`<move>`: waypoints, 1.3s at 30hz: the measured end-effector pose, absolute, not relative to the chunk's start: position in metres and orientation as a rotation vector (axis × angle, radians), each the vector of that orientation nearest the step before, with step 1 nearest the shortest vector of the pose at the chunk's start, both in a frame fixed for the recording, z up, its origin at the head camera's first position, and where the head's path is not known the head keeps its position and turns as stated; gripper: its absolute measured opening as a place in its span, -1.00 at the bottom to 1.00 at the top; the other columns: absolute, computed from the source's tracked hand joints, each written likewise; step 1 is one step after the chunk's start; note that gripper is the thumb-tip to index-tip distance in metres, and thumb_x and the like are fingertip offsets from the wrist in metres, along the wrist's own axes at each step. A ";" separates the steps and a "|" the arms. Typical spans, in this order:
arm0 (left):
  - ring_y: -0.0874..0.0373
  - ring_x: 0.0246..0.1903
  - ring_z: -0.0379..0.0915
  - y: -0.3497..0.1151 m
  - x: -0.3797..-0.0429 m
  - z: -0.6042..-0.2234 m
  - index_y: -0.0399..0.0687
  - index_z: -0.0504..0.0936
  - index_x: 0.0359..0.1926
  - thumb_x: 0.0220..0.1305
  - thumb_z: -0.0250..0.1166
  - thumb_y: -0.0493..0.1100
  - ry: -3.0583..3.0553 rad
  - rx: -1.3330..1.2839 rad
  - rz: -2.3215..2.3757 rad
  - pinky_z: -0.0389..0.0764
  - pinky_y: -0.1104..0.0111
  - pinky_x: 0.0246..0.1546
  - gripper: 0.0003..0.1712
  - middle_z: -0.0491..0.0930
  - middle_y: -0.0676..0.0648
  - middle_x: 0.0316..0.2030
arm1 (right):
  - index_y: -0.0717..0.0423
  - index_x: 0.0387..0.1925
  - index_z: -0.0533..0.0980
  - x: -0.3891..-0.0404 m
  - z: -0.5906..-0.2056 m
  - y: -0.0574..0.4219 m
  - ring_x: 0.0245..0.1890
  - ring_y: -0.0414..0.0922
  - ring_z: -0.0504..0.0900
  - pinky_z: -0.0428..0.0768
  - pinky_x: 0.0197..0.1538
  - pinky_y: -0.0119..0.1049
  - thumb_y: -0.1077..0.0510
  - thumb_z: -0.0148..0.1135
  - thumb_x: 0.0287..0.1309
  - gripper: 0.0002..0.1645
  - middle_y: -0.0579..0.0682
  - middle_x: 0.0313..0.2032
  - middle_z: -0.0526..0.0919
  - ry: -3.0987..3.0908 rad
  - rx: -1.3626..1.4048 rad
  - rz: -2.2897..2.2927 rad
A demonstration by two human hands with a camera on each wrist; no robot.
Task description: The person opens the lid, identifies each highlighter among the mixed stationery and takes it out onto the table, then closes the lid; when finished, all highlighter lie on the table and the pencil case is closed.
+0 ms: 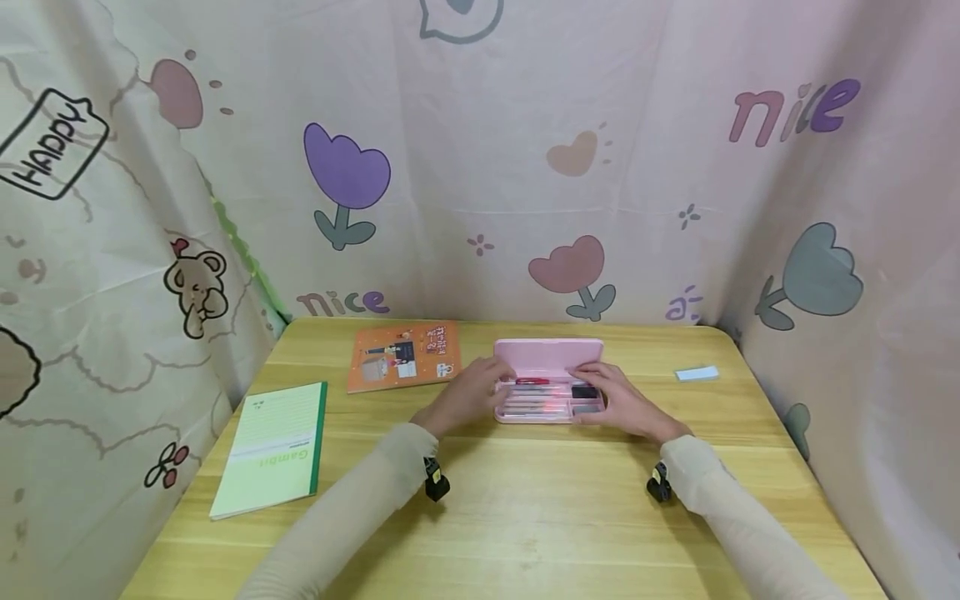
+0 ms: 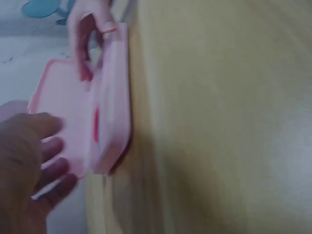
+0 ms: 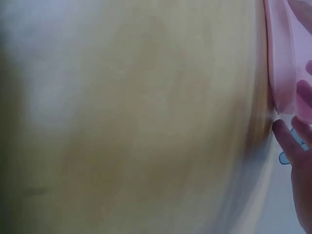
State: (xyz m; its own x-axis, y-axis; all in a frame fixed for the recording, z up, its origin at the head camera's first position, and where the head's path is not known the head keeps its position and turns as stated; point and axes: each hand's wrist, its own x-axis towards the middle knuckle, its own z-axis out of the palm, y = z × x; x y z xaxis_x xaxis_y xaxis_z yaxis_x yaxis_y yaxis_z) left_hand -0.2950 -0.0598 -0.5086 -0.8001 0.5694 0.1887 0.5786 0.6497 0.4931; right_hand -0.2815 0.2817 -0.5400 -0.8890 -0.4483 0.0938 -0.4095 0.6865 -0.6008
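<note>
A pink pencil case (image 1: 536, 420) lies on the table with its lid (image 1: 547, 357) raised towards the back. Inside are several slim pens (image 1: 534, 400), a red pen (image 1: 532, 381) and a black block (image 1: 584, 392) in a right-hand compartment. My right hand (image 1: 624, 403) holds the case's right end, thumb at the front rim and fingers bent over towards the hinge. At the left end, my left hand (image 1: 472, 390) hovers with fingers loosely bent and apart; the left wrist view shows nothing in them, with the lid (image 2: 63, 107) just beyond.
An orange booklet (image 1: 405, 358) lies behind and left of the case. Farther left is a pale green notebook (image 1: 272, 450). A small light-blue block (image 1: 697, 373) lies at the back right. Printed curtains (image 1: 465, 167) hang along the table's back and sides.
</note>
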 end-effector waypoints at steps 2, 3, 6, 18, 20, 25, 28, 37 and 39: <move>0.14 0.02 0.57 -0.060 -0.291 -0.511 0.00 0.69 0.20 0.63 0.30 -0.08 -2.915 -1.056 -0.733 0.71 0.25 0.10 -0.74 0.70 0.02 0.03 | -0.01 0.62 0.40 -0.284 -0.541 0.281 0.57 0.19 0.23 0.26 0.60 0.40 -0.34 0.67 0.07 0.18 0.08 0.54 0.39 2.838 -0.733 -0.936; 0.16 -0.02 0.56 -0.060 -0.289 -0.512 0.01 0.71 0.15 0.62 0.30 -0.07 -2.944 -1.072 -0.682 0.71 0.28 0.07 -0.77 0.70 0.03 0.00 | 0.00 0.62 0.40 -0.286 -0.541 0.281 0.56 0.19 0.23 0.28 0.59 0.40 -0.37 0.67 0.07 0.20 0.08 0.54 0.38 2.842 -0.743 -0.912; 0.20 -0.09 0.55 -0.059 -0.286 -0.512 0.07 0.73 0.03 0.61 0.32 -0.06 -2.986 -1.087 -0.571 0.69 0.31 0.05 -0.86 0.72 0.07 -0.06 | 0.04 0.62 0.39 -0.289 -0.541 0.280 0.53 0.18 0.24 0.32 0.57 0.38 -0.42 0.65 0.04 0.25 0.07 0.51 0.37 2.849 -0.761 -0.862; 0.18 -0.34 0.54 -0.039 -0.269 -0.505 -0.07 0.74 -0.12 0.59 0.33 -0.13 -2.983 -1.022 -0.189 0.72 0.35 -0.20 -0.87 0.69 0.01 -0.35 | 0.07 0.57 0.45 -0.285 -0.538 0.278 0.45 0.13 0.31 0.38 0.53 0.34 -0.42 0.67 0.01 0.23 0.04 0.41 0.39 2.852 -0.706 -0.878; 0.20 -0.41 0.50 -0.036 -0.267 -0.504 -0.10 0.73 -0.12 0.59 0.33 -0.14 -2.977 -1.028 -0.129 0.70 0.38 -0.29 -0.86 0.68 -0.01 -0.39 | 0.06 0.58 0.44 -0.284 -0.539 0.277 0.44 0.11 0.32 0.38 0.54 0.31 -0.41 0.68 0.00 0.24 0.04 0.41 0.39 2.843 -0.700 -0.892; 0.24 -0.47 0.42 -0.033 -0.265 -0.500 -0.09 0.70 -0.14 0.59 0.34 -0.17 -3.011 -1.000 -0.157 0.62 0.43 -0.39 -0.90 0.65 0.01 -0.41 | 0.05 0.61 0.41 -0.283 -0.540 0.277 0.42 0.11 0.34 0.38 0.53 0.27 -0.42 0.67 0.01 0.26 0.06 0.40 0.40 2.822 -0.702 -0.890; 0.24 -0.45 0.44 -0.036 -0.266 -0.498 -0.09 0.69 -0.15 0.55 0.34 -0.24 -3.045 -1.010 -0.241 0.61 0.43 -0.37 -0.95 0.65 0.02 -0.39 | 0.07 0.61 0.39 -0.284 -0.540 0.280 0.43 0.13 0.34 0.38 0.55 0.29 -0.39 0.67 0.05 0.24 0.08 0.42 0.39 2.805 -0.700 -0.882; 0.22 -0.17 0.61 -0.050 -0.272 -0.502 -0.07 0.72 0.03 0.63 0.27 -0.21 -3.075 -1.062 -0.529 0.72 0.36 -0.05 -0.87 0.77 -0.03 -0.02 | 0.06 0.61 0.40 -0.286 -0.539 0.284 0.47 0.15 0.34 0.39 0.57 0.28 -0.37 0.67 0.06 0.22 0.11 0.47 0.35 2.776 -0.684 -0.869; 0.20 -0.14 0.61 -0.051 -0.273 -0.504 -0.07 0.72 0.03 0.63 0.27 -0.20 -3.067 -1.063 -0.569 0.72 0.33 -0.02 -0.87 0.75 -0.01 -0.04 | 0.06 0.61 0.40 -0.286 -0.539 0.284 0.48 0.16 0.33 0.38 0.57 0.29 -0.37 0.67 0.06 0.22 0.11 0.48 0.34 2.773 -0.679 -0.879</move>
